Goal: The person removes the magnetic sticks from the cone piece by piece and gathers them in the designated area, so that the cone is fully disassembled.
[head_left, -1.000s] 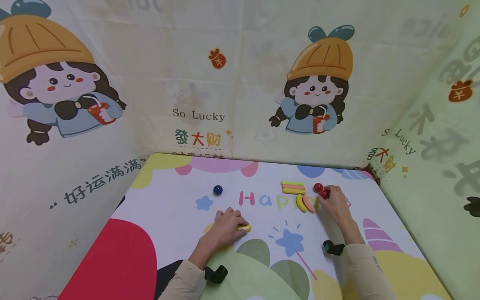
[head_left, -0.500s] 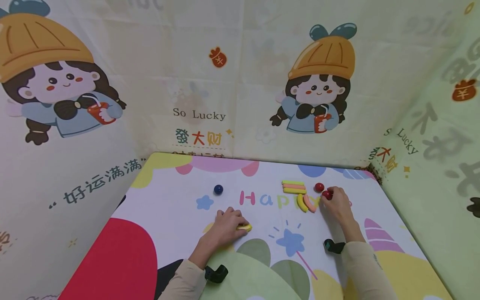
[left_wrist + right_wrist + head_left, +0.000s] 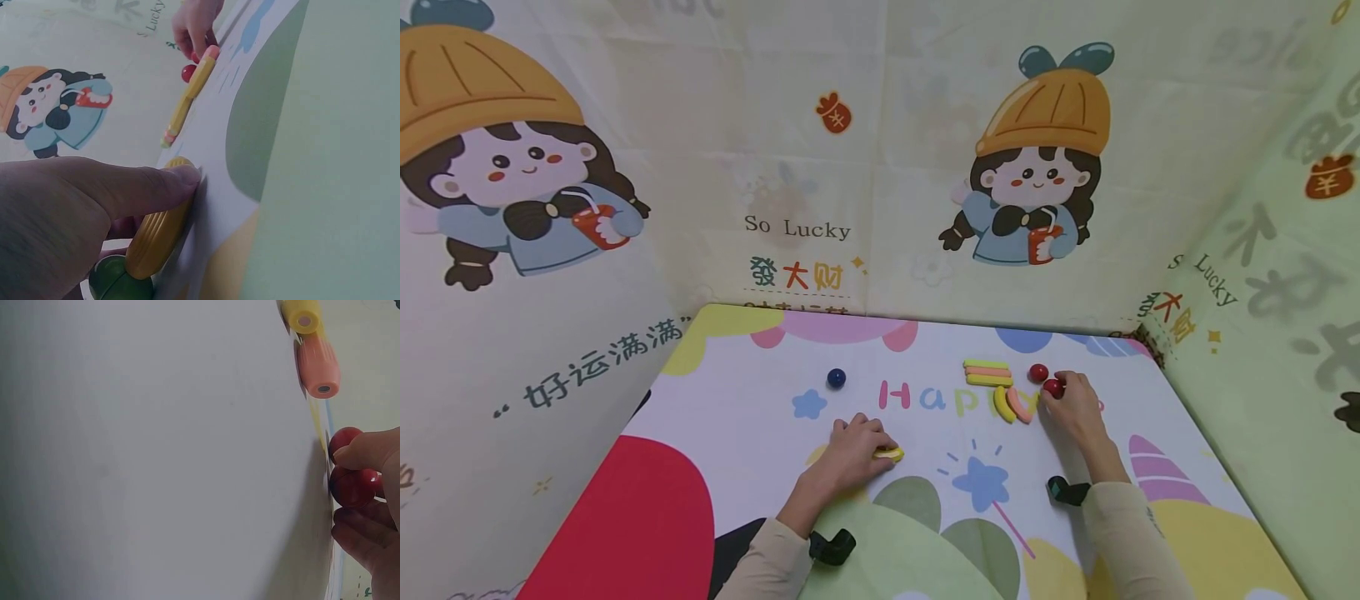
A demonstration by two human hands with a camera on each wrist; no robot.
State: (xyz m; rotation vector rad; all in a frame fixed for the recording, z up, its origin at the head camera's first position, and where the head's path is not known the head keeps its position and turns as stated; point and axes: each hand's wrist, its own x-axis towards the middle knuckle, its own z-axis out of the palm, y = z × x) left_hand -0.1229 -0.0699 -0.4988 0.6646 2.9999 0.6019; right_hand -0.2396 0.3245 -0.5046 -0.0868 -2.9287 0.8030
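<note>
Fingers of your right hand [image 3: 1070, 406] pinch a red ball [image 3: 1052, 387] at the far right of the table [image 3: 737, 400]. Your left hand [image 3: 850, 454] holds a yellow piece [image 3: 889, 455] near you, thumb curled on it.

centre of mat: bare printed table mat [image 3: 917, 433] between both hands, passable.
right side: curved yellow and pink pieces [image 3: 1011, 405], stacked flat sticks [image 3: 987, 374], red ball [image 3: 1038, 372] crowd it.
far left: dark blue ball [image 3: 836, 378], seemingly alone.

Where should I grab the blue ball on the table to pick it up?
Pinch the blue ball across its widest middle, coming straight down from above. It is round and smooth, so fingers slip off higher up. It sits alone on the table, leaving room on either side.
</note>
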